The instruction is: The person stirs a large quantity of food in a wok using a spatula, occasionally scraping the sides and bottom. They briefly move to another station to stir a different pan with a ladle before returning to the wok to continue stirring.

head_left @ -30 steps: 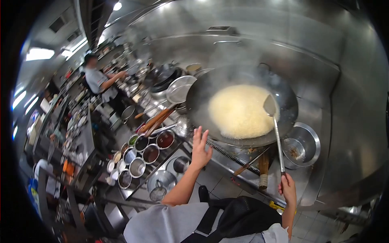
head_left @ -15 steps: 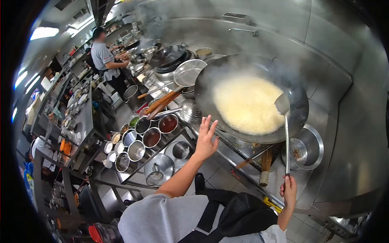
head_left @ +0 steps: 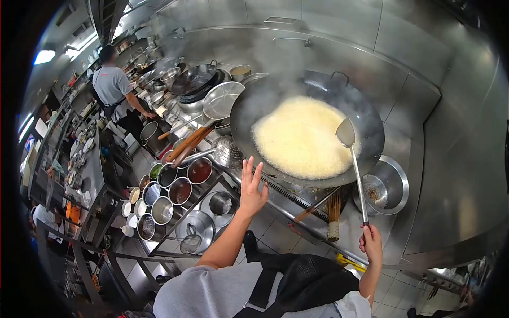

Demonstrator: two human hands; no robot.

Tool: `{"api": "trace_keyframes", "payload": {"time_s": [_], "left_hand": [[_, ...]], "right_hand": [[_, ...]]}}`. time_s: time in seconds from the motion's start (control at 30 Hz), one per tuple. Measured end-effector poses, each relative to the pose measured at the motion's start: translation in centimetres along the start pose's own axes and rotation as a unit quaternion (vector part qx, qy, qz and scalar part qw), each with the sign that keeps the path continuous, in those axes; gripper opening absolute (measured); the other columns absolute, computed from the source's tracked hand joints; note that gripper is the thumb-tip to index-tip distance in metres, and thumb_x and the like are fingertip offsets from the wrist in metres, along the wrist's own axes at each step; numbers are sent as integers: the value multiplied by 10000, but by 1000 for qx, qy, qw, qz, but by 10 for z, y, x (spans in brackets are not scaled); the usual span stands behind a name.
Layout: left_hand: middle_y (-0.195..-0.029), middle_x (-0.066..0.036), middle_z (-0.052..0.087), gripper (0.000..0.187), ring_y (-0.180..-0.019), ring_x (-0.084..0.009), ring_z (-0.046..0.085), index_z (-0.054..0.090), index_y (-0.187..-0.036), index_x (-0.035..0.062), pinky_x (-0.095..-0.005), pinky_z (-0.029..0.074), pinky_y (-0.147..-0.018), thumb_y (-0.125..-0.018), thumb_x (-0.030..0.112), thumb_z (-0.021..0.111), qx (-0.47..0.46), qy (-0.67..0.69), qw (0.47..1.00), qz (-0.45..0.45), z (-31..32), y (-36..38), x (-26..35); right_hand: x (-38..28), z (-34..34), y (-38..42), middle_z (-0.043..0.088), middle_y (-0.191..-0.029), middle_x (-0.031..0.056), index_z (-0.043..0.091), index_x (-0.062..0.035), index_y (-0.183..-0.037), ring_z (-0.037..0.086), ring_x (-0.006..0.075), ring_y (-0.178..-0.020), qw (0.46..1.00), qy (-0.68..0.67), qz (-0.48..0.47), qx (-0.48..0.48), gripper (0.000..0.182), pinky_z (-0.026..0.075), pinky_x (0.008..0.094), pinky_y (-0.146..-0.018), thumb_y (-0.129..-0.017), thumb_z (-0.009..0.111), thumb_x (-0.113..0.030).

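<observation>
Pale yellow foaming liquid [head_left: 297, 138] steams in a large black wok [head_left: 366, 119] on the range. My right hand [head_left: 372, 245] is closed around the dark grip of a long-handled wok spatula [head_left: 345, 133]. Its metal head rests over the right edge of the foam, and the handle crosses the wok's rim. My left hand [head_left: 253, 190] is raised with fingers spread and holds nothing, just off the wok's near left side. A perforated ladle [head_left: 228, 152] lies close beyond its fingertips.
Left of the wok lie a mesh strainer [head_left: 223, 100] and wooden-handled tools [head_left: 192, 142]. Several sauce pots [head_left: 181, 191] fill a low stand. A steel bowl [head_left: 398, 185] and a bamboo brush [head_left: 333, 217] sit to the right. A co-worker [head_left: 112, 85] stands at far left.
The view has swung, so the scene sits further left. The spatula stays in my right hand and my left hand stays raised. The co-worker has turned away and lowered an arm.
</observation>
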State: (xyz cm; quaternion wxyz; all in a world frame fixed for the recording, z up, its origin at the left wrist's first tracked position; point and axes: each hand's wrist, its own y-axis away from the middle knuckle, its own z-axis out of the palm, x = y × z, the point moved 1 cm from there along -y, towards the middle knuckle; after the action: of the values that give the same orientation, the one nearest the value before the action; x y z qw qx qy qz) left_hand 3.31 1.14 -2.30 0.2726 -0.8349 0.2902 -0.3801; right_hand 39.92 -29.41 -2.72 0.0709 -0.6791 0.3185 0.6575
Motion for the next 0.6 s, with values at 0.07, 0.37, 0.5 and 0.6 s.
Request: {"api": "trace_keyframes", "payload": {"time_s": [0.07, 0.37, 0.5, 0.6], "left_hand": [[-1776, -257, 299, 814, -1650, -539, 237, 496, -1627, 61, -598, 282, -1323, -846, -39, 703, 1, 1, 1000, 2, 0, 0, 1], [-1775, -257, 298, 865, -1639, -552, 255, 475, -1642, 66, -595, 297, -1318, -818, -45, 715, -2, -13, 1000, 7, 1, -1, 0], [-1776, -259, 294, 855, -1637, -558, 254, 474, -1643, 62, -598, 294, -1319, -827, -30, 711, -12, -19, 1000, 2, -2, -1, 3], [-1775, -265, 292, 852, -1637, -561, 250, 470, -1644, 61, -600, 293, -1319, -830, -23, 706, -10, -20, 1000, 8, -1, -1, 1]], "right_hand": [[-1, 0, 1, 539, -661, -21, 663, -66, -1234, 464, 53, -488, 1000, 1, 0, -4, 320, 352, 234, -445, -1155, 613, -372], [-1, -9, -3, 536, -655, -25, 674, -62, -1251, 453, 51, -468, 1000, 16, -11, -5, 323, 341, 234, -424, -1152, 619, -365], [2, -9, -4, 533, -650, -26, 678, -64, -1252, 454, 53, -469, 1000, 17, -20, -4, 320, 344, 237, -426, -1150, 624, -363], [1, -9, -3, 531, -646, -28, 688, -68, -1257, 454, 54, -469, 1000, 16, -19, 1, 319, 353, 241, -430, -1146, 631, -362]]}}
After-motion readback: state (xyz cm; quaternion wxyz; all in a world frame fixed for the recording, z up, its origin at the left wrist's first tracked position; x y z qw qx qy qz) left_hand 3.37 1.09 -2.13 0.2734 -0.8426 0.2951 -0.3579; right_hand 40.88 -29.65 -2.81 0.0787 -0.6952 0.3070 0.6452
